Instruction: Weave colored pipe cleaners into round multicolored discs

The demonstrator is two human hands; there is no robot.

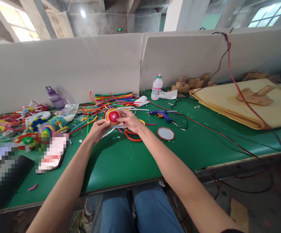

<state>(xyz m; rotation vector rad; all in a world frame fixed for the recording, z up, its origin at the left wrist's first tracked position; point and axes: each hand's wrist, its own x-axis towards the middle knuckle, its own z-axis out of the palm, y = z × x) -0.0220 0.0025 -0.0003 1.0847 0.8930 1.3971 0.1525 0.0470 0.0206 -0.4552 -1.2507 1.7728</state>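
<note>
While the coiled pipe-cleaner disc (113,116) is held above the green table (130,158), it is pinched at its lower left edge by the left hand (98,129) and at its right edge by the right hand (130,120), fingers closed on the rim. The coil could be loosened if the pinch slackened (the outer wraps look unsecured, though detail is too small to confirm). The glue gun (160,114) lies near, and its cord could be snagged.
</note>
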